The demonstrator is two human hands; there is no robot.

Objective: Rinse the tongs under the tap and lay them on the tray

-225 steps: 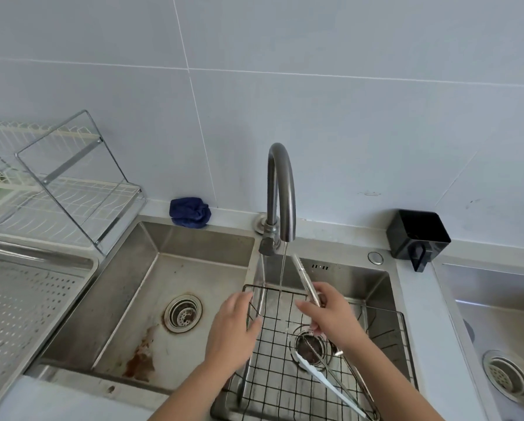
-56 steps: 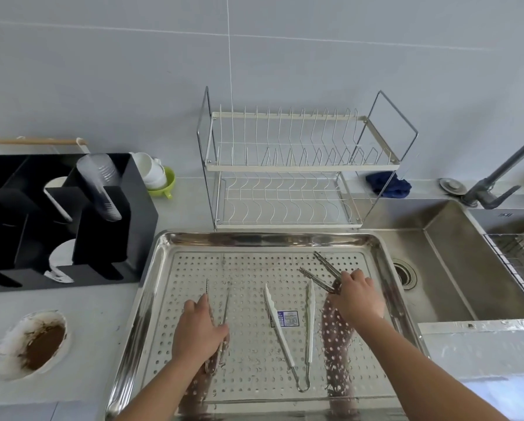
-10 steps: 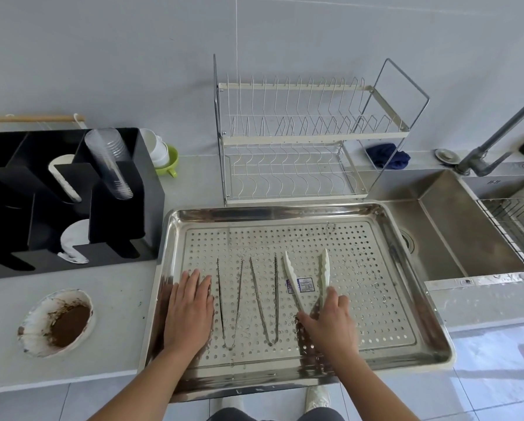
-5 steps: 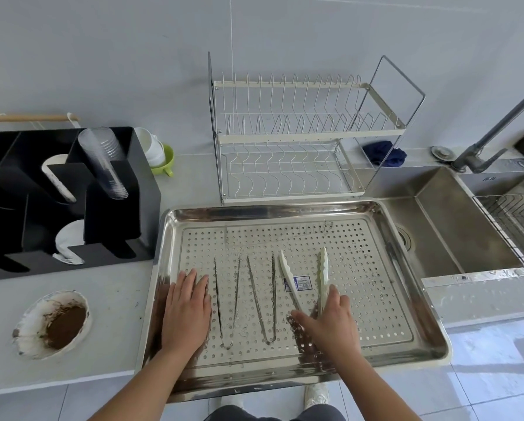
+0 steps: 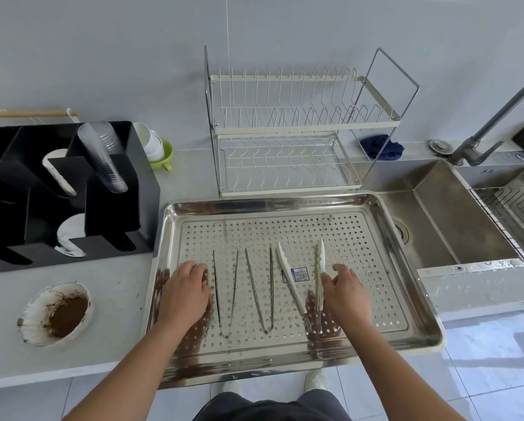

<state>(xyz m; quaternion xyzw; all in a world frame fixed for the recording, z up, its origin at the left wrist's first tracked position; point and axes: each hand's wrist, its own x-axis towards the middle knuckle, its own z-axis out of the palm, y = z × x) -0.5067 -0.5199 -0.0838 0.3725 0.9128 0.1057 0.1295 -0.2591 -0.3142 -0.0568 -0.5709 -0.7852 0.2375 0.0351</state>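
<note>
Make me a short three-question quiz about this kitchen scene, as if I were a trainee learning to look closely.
1. How many pairs of tongs lie on the perforated tray?
2. True or false: the white-tipped tongs lie at the left end of the row.
3. Multiple choice: the right hand is A) lifting the tongs clear of the tray, B) beside the white-tipped tongs with fingers open, C) on the tap.

Key
1. Three: two thin metal tongs and the white-tipped pair.
2. False: they lie rightmost; the left hand rests flat beside the leftmost pair.
3. B.
</note>
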